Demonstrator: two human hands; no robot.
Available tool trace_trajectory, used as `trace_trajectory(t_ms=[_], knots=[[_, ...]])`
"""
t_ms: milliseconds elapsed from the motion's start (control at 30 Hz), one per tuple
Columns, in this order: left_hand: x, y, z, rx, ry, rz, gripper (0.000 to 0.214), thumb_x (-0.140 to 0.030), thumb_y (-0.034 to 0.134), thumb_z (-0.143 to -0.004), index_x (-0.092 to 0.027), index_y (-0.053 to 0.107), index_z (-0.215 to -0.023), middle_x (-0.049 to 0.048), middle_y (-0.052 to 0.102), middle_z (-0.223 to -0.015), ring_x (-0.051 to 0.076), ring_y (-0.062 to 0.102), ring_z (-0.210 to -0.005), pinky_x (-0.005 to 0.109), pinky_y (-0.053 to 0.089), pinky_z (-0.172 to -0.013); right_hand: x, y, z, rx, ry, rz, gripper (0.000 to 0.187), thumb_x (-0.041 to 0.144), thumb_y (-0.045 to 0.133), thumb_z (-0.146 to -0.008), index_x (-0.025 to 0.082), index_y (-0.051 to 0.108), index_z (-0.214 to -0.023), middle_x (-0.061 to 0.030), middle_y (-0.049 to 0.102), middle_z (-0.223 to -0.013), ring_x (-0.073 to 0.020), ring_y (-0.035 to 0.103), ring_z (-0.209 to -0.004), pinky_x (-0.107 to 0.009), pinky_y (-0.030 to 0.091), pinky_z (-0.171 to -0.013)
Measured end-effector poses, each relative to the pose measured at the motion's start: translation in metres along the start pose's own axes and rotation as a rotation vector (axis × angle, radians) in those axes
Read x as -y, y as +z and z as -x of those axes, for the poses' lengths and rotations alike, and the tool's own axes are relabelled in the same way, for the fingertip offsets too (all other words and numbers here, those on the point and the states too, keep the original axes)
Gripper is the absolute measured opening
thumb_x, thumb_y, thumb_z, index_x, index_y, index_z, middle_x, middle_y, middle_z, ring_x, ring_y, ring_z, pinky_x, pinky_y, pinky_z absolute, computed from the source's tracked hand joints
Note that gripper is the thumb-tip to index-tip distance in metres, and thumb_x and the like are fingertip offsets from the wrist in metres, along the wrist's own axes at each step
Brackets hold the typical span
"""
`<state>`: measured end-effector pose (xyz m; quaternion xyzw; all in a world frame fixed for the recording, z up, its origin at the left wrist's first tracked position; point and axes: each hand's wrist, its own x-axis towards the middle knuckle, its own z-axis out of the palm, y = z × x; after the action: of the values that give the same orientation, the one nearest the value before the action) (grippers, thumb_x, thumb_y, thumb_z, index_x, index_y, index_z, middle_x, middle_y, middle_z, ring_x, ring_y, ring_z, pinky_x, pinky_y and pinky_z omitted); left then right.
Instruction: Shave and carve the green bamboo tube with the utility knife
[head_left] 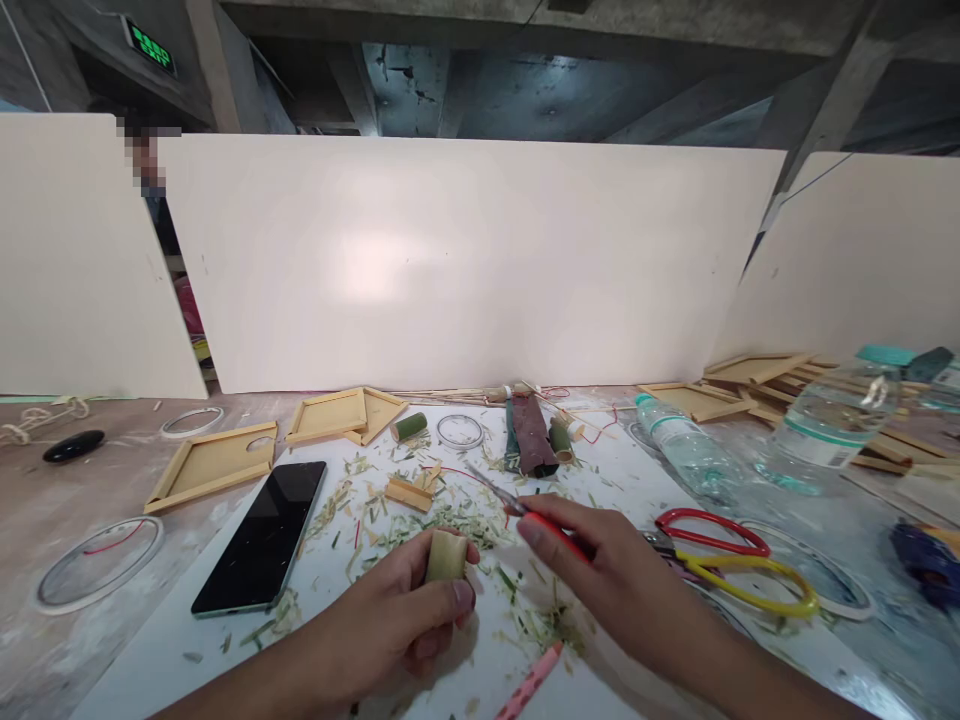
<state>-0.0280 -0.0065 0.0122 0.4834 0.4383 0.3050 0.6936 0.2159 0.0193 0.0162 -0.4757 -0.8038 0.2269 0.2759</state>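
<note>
My left hand (397,605) is closed around a short, pale green piece of bamboo (446,557), its thumb resting along the near side. To the right, my right hand (600,560) grips the red handle of a carving knife (491,487). The thin blade points up and left, apart from the bamboo. Green and straw-coloured shavings (469,525) lie scattered on the white sheet (600,490) below both hands. A pink pencil (531,682) lies close in front, between my forearms. Beyond the left hand rests a small, tan wooden piece (409,493).
A black phone (262,535) lies left. Scissors with red and yellow handles (750,580) lie beside my right forearm. Plastic bottles (832,420) stand and lie at right. Wooden frames (217,465), bamboo pieces (409,427) and a brown roll (534,435) sit farther back, before a white partition (480,270).
</note>
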Motion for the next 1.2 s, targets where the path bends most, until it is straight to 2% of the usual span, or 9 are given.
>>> trace_trajectory(t_ms=[67, 133, 300, 400, 500, 700, 867, 1067, 1200], knots=[[0.000, 0.001, 0.000, -0.011, -0.011, -0.002, 0.032, -0.039, 0.075, -0.085, -0.020, 0.056, -0.103, -0.0102, 0.046, -0.062, 0.009, 0.036, -0.055, 0.024, 0.029, -0.053, 0.001, -0.002, -0.002, 0.023, 0.066, -0.057, 0.059, 0.052, 0.022, -0.115, 0.020, 0.071, -0.108, 0.0059, 0.053, -0.059, -0.0168, 0.052, -0.044, -0.027, 0.045, -0.041], [0.000, 0.002, -0.001, -0.011, -0.004, -0.030, 0.033, -0.039, 0.073, -0.087, -0.019, 0.057, -0.107, -0.0106, 0.046, -0.061, 0.008, 0.035, -0.054, 0.023, 0.028, -0.051, 0.002, -0.003, -0.003, 0.039, 0.079, -0.088, 0.062, 0.054, 0.018, -0.115, 0.021, 0.068, -0.098, 0.0083, 0.042, -0.055, -0.0154, 0.043, -0.040, -0.026, 0.037, -0.037], [-0.002, 0.003, -0.001, 0.039, -0.015, -0.170, 0.030, -0.037, 0.067, -0.093, -0.018, 0.063, -0.116, -0.0113, 0.047, -0.055, 0.006, 0.032, -0.044, 0.023, 0.021, -0.044, 0.005, -0.007, 0.001, 0.076, -0.061, -0.082, 0.037, 0.052, 0.054, -0.106, 0.025, 0.071, -0.088, -0.0014, 0.072, -0.083, -0.0224, 0.068, -0.080, -0.032, 0.050, -0.077], [-0.003, 0.004, 0.000, 0.082, -0.008, -0.194, 0.020, -0.035, 0.069, -0.092, -0.018, 0.064, -0.100, -0.0085, 0.055, -0.060, 0.005, 0.037, -0.043, 0.022, 0.024, -0.044, 0.007, -0.010, 0.007, 0.139, -0.162, -0.011, 0.027, 0.047, 0.058, -0.106, 0.028, 0.076, -0.101, -0.0020, 0.077, -0.090, -0.0231, 0.071, -0.082, -0.032, 0.050, -0.076], [-0.002, 0.005, 0.000, 0.034, -0.010, -0.205, 0.025, -0.041, 0.068, -0.095, -0.020, 0.057, -0.087, -0.0111, 0.047, -0.051, 0.006, 0.035, -0.043, 0.023, 0.022, -0.043, 0.007, -0.010, 0.009, 0.148, -0.260, 0.090, 0.022, 0.043, 0.062, -0.105, 0.029, 0.076, -0.113, -0.0022, 0.079, -0.095, -0.0241, 0.074, -0.086, -0.032, 0.050, -0.076], [0.006, 0.003, -0.001, 0.069, 0.051, -0.130, 0.050, -0.059, 0.082, -0.083, -0.021, 0.055, -0.103, -0.0123, 0.045, -0.062, 0.007, 0.029, -0.051, 0.025, 0.017, -0.046, 0.006, -0.004, 0.008, 0.217, -0.276, 0.250, 0.022, 0.036, 0.064, -0.106, 0.025, 0.074, -0.122, -0.0027, 0.076, -0.090, -0.0229, 0.072, -0.077, -0.031, 0.048, -0.069], [0.011, 0.006, -0.002, -0.004, 0.069, -0.160, 0.045, -0.058, 0.081, -0.086, -0.023, 0.054, -0.097, -0.0140, 0.043, -0.061, 0.006, 0.025, -0.049, 0.025, 0.021, -0.053, 0.005, 0.001, 0.010, 0.232, -0.330, 0.288, 0.026, 0.036, 0.065, -0.105, 0.029, 0.071, -0.129, -0.0001, 0.074, -0.087, -0.0209, 0.072, -0.073, -0.028, 0.046, -0.063], [0.006, 0.014, -0.002, -0.064, 0.128, -0.243, 0.042, -0.058, 0.075, -0.090, -0.021, 0.066, -0.106, -0.0046, 0.065, -0.083, 0.011, 0.039, -0.062, 0.026, 0.032, -0.061, 0.006, 0.008, 0.013, 0.211, -0.292, 0.366, 0.022, 0.035, 0.064, -0.106, 0.027, 0.073, -0.124, -0.0018, 0.075, -0.088, -0.0252, 0.076, -0.073, -0.032, 0.053, -0.062], [0.009, 0.018, -0.002, -0.220, 0.076, -0.285, 0.044, -0.065, 0.068, -0.092, -0.022, 0.060, -0.091, -0.0074, 0.054, -0.069, 0.011, 0.038, -0.060, 0.026, 0.030, -0.056, 0.001, 0.017, 0.013, 0.116, -0.192, 0.375, 0.038, 0.031, 0.060, -0.106, 0.019, 0.067, -0.142, -0.0090, 0.079, -0.092, -0.0331, 0.081, -0.075, -0.041, 0.060, -0.064]])
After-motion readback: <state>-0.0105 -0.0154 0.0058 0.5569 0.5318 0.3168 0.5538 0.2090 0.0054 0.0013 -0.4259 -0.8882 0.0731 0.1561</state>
